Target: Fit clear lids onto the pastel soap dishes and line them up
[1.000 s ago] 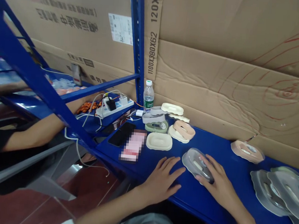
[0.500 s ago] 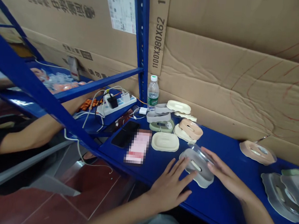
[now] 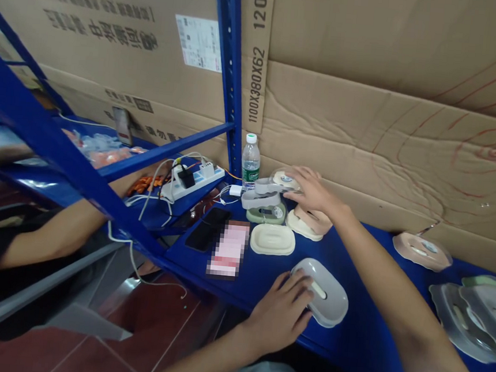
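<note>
Steady dish [image 3: 334, 303] with left hand [image 3: 277, 316], fingers slightly spread; toward eleven o'clock, handle lid [image 3: 284, 180] gently, pinched in right hand's [image 3: 315, 193] fingers.

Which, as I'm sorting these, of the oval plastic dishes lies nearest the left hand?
The light grey oval plastic dish with the white strip: the left hand overlaps it, while the others lie farther away.

Under the left hand's [image 3: 281, 311] fingers: one grey oval tray [image 3: 333, 308]. Just beyond: one cream oval tray [image 3: 273, 240], two smartphones [image 3: 208, 229]. Right of both hands: perhaps four stacked trays [image 3: 474, 321].
</note>
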Tool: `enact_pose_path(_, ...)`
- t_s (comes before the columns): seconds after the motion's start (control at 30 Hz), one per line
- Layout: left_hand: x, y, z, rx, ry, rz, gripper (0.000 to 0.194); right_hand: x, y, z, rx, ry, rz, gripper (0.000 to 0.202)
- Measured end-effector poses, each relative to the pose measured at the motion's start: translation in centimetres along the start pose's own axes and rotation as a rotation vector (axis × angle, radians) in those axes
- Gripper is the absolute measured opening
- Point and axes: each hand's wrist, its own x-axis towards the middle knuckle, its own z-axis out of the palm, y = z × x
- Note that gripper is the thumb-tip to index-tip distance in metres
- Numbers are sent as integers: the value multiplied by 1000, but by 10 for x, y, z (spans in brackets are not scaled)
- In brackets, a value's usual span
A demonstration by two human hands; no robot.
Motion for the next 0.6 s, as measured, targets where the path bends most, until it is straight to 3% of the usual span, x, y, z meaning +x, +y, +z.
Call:
enact_pose_path(0.13, 1, -1, -3, 37, -3, 32, 35, 18, -7, 9, 4, 31, 43, 50)
enact_pose_path(0.27, 3, 1, -8, 80, -13, 66, 40, -21, -36, -9, 42, 51, 23, 47)
enact_pose_path(0.33, 2, 0, -7, 86, -21, 69, 35, -63, -52, -23, 71, 28, -8, 44)
enact_pose_path(0.43, 1, -1, -3, 55, -14, 60, 30, -151, -77, -39, 138, 33, 10, 40)
enact_pose_path(0.53, 1, -1, -1, -10, 15, 23, 29, -240, -106, -37, 145, 115, 222, 45)
enact_pose_path(0.6, 5, 0, -3, -44, 16, 6, 28, -282, -124, -26, 90, 147, 334, 50)
